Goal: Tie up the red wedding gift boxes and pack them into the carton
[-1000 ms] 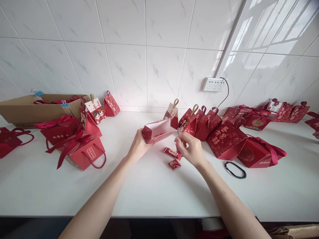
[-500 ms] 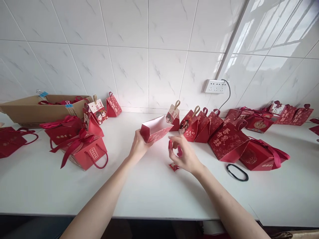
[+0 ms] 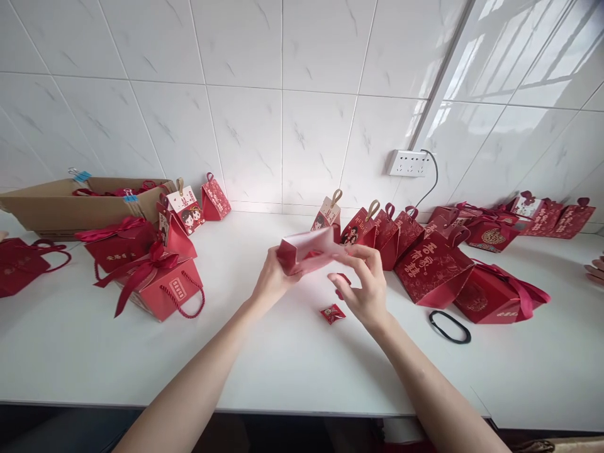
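Tilted above the table, an open red gift box [image 3: 306,259] with a pale inside is gripped at its left end by my left hand [image 3: 276,277]. A small red shape shows within its mouth, too blurred to name. My right hand [image 3: 365,289] is at the box's right end, thumb and fingers apart; the fingertips overlap the box edge, and I cannot tell if they touch it. Below, on the table, lies a small red wrapped packet [image 3: 333,313], clear of both hands.
Red gift boxes with loops [image 3: 361,233] stand behind and to the right. A black oval band [image 3: 450,327] lies in front of them. At left are ribboned boxes [image 3: 158,286] and a cardboard carton [image 3: 85,217]. Another person's fingers [image 3: 595,270] show at the right edge.
The box has shifted slightly right and blurs with motion. My right hand has risen from beside the packet to the box's right end, its curled fingers now spread.
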### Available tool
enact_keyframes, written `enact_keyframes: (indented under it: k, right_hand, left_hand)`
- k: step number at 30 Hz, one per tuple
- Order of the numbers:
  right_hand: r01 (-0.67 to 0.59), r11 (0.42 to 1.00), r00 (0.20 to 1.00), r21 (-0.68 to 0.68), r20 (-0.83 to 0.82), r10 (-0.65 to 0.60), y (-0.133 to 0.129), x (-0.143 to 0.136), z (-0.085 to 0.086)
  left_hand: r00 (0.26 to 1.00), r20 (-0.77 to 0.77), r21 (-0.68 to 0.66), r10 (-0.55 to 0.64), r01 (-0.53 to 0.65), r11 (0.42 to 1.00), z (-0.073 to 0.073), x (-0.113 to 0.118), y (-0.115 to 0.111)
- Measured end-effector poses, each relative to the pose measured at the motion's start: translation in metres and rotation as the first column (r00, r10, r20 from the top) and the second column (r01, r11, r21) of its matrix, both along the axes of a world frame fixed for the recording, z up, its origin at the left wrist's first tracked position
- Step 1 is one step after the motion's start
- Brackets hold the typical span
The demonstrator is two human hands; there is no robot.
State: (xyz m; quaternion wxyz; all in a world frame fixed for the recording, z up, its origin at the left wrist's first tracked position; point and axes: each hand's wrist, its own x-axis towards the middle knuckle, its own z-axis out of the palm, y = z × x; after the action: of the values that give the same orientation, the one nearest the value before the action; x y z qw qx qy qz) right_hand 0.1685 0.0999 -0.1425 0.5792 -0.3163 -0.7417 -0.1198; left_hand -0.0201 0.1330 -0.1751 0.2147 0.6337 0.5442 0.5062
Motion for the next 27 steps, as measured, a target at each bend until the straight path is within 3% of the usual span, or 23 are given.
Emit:
enact_keyframes:
  k: [2,4,6,7,10,13,16,18,20,23,25,27]
  right_hand:
    - [-0.131,0.984,0.988,-0.117,0.062,0.138,-0.003,0.003,0.004]
    - [-0.180,0.900,0.937,-0.396,0.209,0.279,-0.004,0.007,0.006]
    - [-0.068,0.760,0.850,-0.646,0.361,0.383,-0.005,0.010,0.004]
    - [0.003,0.706,0.812,-0.708,0.414,0.412,-0.004,0.012,0.002]
    - [0.092,0.658,0.769,-0.747,0.473,0.430,-0.003,0.013,-0.006]
    - [0.041,0.694,0.783,-0.718,0.455,0.425,-0.002,0.009,-0.005]
    - [-0.147,0.764,0.897,-0.628,0.240,0.371,-0.004,0.001,0.007]
    - [-0.277,0.866,0.954,-0.416,-0.013,0.299,-0.005,-0.004,0.017]
    - [-0.284,0.945,0.954,-0.162,-0.150,0.261,-0.005,-0.007,0.027]
    - [-0.243,0.970,0.970,0.004,-0.024,0.243,0.001,-0.007,0.038]
    - [-0.213,0.977,0.964,0.000,0.163,0.210,0.006,-0.005,0.044]
    - [-0.165,0.986,0.936,-0.008,0.313,0.159,0.006,-0.004,0.050]
  left_hand:
    - [0.989,0.142,-0.070,0.045,-0.035,0.997,0.004,0.000,0.001]
    - [0.957,0.279,-0.108,0.077,-0.049,0.993,0.008,-0.002,0.002]
    - [0.922,0.383,-0.115,0.060,-0.017,0.993,0.011,-0.003,0.004]
    - [0.906,0.422,-0.117,0.040,0.010,0.993,0.011,-0.004,0.004]
    - [0.875,0.483,-0.123,-0.008,0.077,0.989,0.012,-0.006,0.006]
    - [0.896,0.441,-0.135,0.055,0.006,0.991,0.012,-0.006,0.006]
    - [0.935,0.346,-0.089,0.082,-0.055,0.995,0.011,-0.005,0.004]
    - [0.962,0.264,-0.048,0.063,-0.052,0.997,0.011,-0.005,0.001]
    - [0.981,0.192,0.000,0.016,-0.016,1.000,0.011,-0.004,-0.001]
    - [0.981,0.129,0.095,-0.145,0.133,0.986,0.012,-0.004,-0.006]
    - [0.964,0.097,0.121,-0.247,0.234,0.965,0.012,-0.003,-0.008]
    - [0.957,0.096,0.095,-0.272,0.263,0.960,0.011,-0.004,-0.010]
